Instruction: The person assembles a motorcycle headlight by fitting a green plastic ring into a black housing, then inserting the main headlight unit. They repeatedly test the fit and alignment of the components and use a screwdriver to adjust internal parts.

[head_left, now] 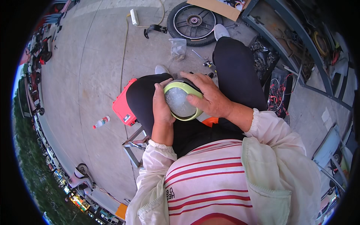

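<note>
Although my right hand [212, 96] hides the upper-right edge of the round piece [180, 103] and its underside is unseen, both hands grip it above my lap [184, 135], my left hand [162, 105] at its side. Its rim [184, 119] is lime green, its centre cloudy grey (scuffed or filmed, I can't tell). Beyond, a black wheel [194, 21] lies on grey concrete [95, 67].

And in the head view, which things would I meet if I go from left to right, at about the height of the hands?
Plastic bottle → red case → left hand → round lime-rimmed object → right hand → tangled wires.
</note>
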Motion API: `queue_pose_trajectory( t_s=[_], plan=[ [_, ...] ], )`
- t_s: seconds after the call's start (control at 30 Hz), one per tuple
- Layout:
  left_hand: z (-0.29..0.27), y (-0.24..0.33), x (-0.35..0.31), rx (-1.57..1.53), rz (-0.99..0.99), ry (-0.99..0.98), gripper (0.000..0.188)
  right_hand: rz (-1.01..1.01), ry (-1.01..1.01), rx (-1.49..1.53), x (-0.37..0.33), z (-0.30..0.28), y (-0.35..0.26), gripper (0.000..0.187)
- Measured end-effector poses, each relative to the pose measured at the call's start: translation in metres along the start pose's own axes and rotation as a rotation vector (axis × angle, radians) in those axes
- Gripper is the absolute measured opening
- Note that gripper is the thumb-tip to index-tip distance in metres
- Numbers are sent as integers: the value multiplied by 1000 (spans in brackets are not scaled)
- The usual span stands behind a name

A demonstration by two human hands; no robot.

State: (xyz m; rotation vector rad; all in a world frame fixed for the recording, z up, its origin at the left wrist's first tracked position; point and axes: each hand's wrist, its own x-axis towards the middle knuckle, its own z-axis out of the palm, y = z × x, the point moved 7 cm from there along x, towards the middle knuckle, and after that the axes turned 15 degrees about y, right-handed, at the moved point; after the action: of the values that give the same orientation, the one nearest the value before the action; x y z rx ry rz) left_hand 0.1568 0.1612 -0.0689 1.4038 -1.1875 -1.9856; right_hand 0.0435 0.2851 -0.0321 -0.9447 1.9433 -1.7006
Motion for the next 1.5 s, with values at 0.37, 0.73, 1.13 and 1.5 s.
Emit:
queue_pose_trajectory(
  t_s=[0.37,0.73,1.13,1.5],
  plan=[
    [8,2,0,-35,-74,-13,56,131,-10,128,3,7,17,56],
    [15,34,-39,186,308,-332,141,495,68,802,10,-2,25,51],
    [0,38,-32,44,314,-219,135,251,-123,513,2,13,3,125],
    [-3,33,-27,98,360,-196,122,383,-111,506,4,12,5,117]
  ],
)
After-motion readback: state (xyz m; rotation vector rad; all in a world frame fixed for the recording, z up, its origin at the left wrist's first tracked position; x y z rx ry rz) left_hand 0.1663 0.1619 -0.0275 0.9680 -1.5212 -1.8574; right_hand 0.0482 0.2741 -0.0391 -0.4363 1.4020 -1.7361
